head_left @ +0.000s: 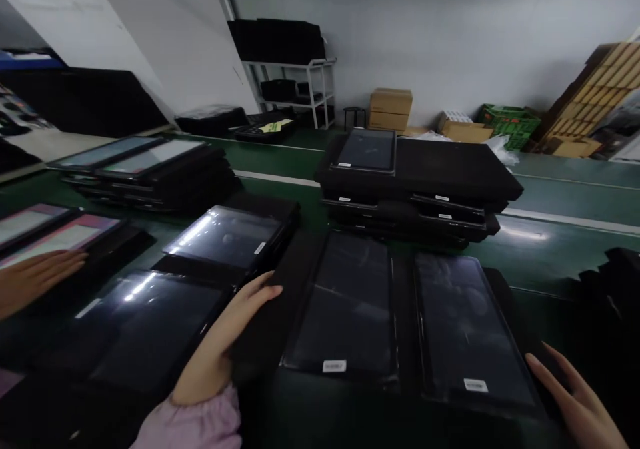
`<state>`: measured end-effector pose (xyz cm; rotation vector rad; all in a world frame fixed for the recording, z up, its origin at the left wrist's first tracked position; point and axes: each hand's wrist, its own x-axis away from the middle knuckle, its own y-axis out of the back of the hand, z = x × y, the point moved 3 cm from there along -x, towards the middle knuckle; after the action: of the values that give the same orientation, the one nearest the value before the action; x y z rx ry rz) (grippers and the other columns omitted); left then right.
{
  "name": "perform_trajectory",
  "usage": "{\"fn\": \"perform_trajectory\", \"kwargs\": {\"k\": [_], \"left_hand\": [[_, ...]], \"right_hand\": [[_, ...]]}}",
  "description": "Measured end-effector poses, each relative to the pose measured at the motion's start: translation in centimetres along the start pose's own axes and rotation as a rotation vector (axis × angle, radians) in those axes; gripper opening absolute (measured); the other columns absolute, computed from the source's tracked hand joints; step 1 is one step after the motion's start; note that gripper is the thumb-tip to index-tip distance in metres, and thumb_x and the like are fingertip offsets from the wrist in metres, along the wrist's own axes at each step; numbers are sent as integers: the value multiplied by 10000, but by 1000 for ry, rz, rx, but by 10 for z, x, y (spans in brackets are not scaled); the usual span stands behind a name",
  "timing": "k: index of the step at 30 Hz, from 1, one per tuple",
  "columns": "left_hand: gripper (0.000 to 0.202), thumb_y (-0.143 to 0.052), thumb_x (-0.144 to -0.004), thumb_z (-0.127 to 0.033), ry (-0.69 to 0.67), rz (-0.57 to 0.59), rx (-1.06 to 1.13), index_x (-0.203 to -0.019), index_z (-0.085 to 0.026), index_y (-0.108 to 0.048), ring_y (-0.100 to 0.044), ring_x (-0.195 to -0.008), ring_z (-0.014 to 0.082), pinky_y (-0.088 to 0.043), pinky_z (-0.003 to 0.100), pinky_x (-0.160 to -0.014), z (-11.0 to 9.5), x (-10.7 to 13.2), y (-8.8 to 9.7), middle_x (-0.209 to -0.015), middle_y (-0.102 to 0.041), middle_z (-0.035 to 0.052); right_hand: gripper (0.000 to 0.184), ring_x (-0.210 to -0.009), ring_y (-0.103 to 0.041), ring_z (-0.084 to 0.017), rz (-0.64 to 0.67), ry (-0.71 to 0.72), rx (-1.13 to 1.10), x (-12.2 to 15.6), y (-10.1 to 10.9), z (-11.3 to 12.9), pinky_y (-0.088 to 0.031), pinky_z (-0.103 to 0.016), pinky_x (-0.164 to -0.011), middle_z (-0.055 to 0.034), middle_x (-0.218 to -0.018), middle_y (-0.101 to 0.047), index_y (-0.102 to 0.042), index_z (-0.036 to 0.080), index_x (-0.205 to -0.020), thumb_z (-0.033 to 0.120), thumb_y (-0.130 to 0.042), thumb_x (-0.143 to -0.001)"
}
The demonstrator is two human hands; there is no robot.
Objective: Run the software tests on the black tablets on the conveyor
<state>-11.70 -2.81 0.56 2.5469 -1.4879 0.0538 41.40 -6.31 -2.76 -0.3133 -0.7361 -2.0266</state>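
A dark tray [404, 315], perhaps foam, lies before me with two dark-screened tablets in it. The left tablet [350, 302] and the right tablet [465, 322] each bear a small white label near the front edge. My left hand [245, 312], below a purple cuff, grips the tray's left side with the thumb on top; its other fingers are mostly hidden. On the right side, my right hand [575, 385] closes round the tray's edge, thumb and fingers apart across it. Beyond stands a stack of similar black trays [450, 169] with a tablet [367, 150] on top.
To my left, another tray holds glossy tablets [155, 329]. A co-worker's hand [40, 279] is by lit tablets [75, 235] at the far left. More trays [190, 175] are stacked behind, and dark trays [607, 295] stand at right. Cartons [391, 110] and a green crate [510, 125] are by the wall.
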Motion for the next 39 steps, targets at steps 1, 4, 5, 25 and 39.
{"fn": "perform_trajectory", "kwargs": {"k": [1,4,5,25,39], "left_hand": [[410,-947,-519,-429,-22,17,-64,-895,-319,-828,-726,-1285,458,-674,510,-994,-6,-9,-11,-1125,-836,101],[463,-908,-602,-487,-153,3,-252,-1013,-287,-837,-614,-1457,451,-520,543,-1227,-32,-33,-32,-1386,-765,124],[491,-865,-685,-530,-226,27,-315,-1110,-287,-830,-605,-1476,433,-485,545,-1260,-41,-38,-41,-1448,-737,121],[297,-620,-959,-308,-736,579,-1001,-1064,-73,-767,-766,-1081,404,-530,582,-1152,-48,-51,-275,-1049,-809,232],[431,-550,-1063,-309,-650,550,-922,-1408,-104,-705,-707,-1369,333,-370,567,-1330,-59,-61,-259,-1410,-778,181]], "right_hand": [[1100,-1180,-741,-488,-38,58,60,-6,3,2,-658,-629,-969,-151,-1270,-777,-666,315,-1350,933,-771,-445],[974,-1407,-570,-585,-269,443,372,-20,9,15,-418,-827,-1188,-206,-1360,-709,-726,291,-1204,1026,-609,-575],[923,-1483,-493,-589,-344,608,473,-25,7,21,-324,-844,-1241,-215,-1427,-670,-739,287,-1185,1024,-557,-660],[795,-1421,-564,-448,-248,943,498,-85,-67,60,-390,-690,-1211,-188,-1453,-667,-682,222,-1302,897,-514,-917],[765,-1402,-597,-402,-220,788,358,-89,-62,69,-449,-621,-1209,-146,-1469,-684,-769,259,-1207,872,-684,-757]]}}
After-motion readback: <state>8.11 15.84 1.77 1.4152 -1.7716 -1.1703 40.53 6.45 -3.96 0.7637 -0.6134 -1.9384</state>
